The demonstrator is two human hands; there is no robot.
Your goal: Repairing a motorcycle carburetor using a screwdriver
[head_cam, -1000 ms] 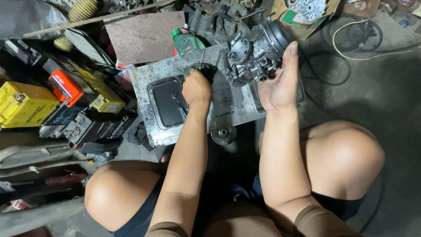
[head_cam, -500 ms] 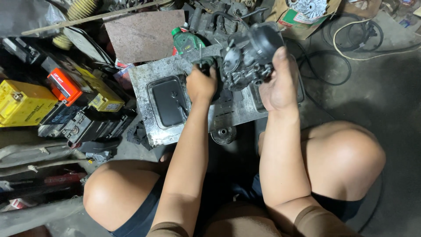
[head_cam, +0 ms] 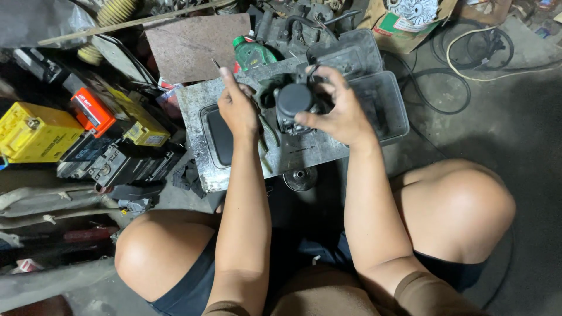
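Right hand [head_cam: 339, 114] fingers wrap the black round-capped metal carburettor [head_cam: 294, 105] above the grey metal worktop [head_cam: 304, 153], left hand [head_cam: 237, 108] pinches a thin metal tool [head_cam: 216, 63]; greasy one-handed grip could slip, dropping it.

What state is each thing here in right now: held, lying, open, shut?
Dark engine part: lifted, gripped in the right hand.
Thin metal tool: pinched in the left hand, tip up.
Black plastic tray: open, lying on the floor.
Green bottle: capped, lying tilted.
Metal slab: flat, grimy.
Yellow battery: standing untouched at the side.
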